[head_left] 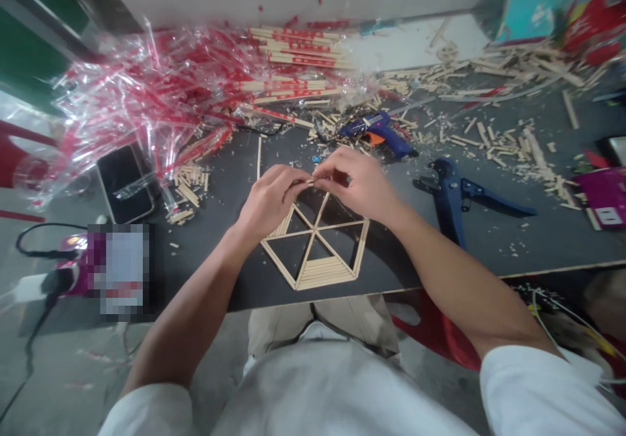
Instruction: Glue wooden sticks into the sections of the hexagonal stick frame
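Note:
A hexagonal frame of thin wooden sticks (323,268) lies flat at the table's front edge, its spokes meeting in the middle. Short sticks fill part of its near section and part of its left one. Above the far side of the frame, my left hand (274,195) and my right hand (359,182) meet with fingertips pinched together. Between them is a small wooden stick piece (310,182), mostly covered by the fingers. Whether it touches the frame I cannot tell. Behind my left hand, a longer stick (259,156) points away from me.
A blue glue gun (376,130) lies beyond my right hand, with a blue hand cutter (452,195) farther right. Wrapped chopsticks (303,51) and crumpled plastic wrappers (147,90) pile up at the back. Stick offcuts (489,139) scatter rightward. A phone (124,185) lies left.

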A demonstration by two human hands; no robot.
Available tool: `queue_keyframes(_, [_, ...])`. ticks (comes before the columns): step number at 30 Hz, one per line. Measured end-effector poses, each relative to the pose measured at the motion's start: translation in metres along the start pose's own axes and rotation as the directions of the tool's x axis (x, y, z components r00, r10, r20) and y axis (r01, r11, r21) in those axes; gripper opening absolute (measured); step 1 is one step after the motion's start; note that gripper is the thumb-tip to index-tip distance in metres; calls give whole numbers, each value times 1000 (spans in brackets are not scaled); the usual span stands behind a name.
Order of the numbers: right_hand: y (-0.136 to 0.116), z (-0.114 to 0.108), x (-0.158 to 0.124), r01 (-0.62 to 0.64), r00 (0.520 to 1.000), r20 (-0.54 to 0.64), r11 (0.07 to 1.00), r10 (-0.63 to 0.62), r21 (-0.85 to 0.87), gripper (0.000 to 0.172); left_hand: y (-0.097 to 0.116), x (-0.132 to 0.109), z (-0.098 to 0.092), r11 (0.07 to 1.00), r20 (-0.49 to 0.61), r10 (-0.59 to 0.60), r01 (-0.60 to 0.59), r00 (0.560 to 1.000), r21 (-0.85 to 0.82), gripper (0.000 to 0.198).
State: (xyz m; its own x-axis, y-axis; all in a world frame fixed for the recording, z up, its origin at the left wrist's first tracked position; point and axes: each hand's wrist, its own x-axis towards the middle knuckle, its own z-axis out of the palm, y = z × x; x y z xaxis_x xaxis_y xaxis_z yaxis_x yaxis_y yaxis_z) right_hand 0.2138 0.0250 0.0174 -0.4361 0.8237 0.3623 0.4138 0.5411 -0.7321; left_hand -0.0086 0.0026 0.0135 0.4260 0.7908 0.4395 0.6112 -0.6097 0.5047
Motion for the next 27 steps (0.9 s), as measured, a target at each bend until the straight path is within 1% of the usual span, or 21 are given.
queue_keyframes(2, [4, 1, -1, 38, 999, 14, 999, -38, -13, 43, 1, 0, 0, 1000, 20, 8, -8, 1000, -6, 16])
queue_keyframes(4, [6, 1, -2, 37, 999, 28, 998, -36, -40, 36, 0, 0, 0, 1000, 59, 28, -28, 998, 10, 17])
queue_keyframes(6, [7, 0, -3, 3, 999, 47, 996, 1, -89, 25, -2, -1, -1, 998, 92, 31, -36, 995, 60, 18])
queue_keyframes(8, [7, -2, -3, -44, 996, 67, 990, 54, -134, 14, -5, -1, -2, 992, 123, -2, -14, 992, 124, 18])
queue_keyframes(10, [6, -3, -4, -83, 991, 88, 984, 98, -160, 8, -6, 0, -3, 985, 153, -43, 16, 987, 171, 15])
queue_keyframes(14, [4, -4, -4, -94, 987, 113, 980, 115, -175, 6, -3, 1, -5, 979, 165, -93, 60, 982, 195, 13])
queue_keyframes(21, [1, -6, -5, -83, 986, 128, 979, 108, -185, 8, -3, 0, -3, 984, 134, -128, 108, 983, 141, 10])
queue_keyframes(23, [0, -6, -5, -104, 984, 124, 977, 129, -187, 7, -4, 0, -3, 984, 135, -133, 115, 982, 133, 10])
queue_keyframes(27, [-1, -4, -4, -188, 974, 92, 965, 207, -184, 5, -3, 1, -4, 986, 149, -137, 120, 979, 119, 10])
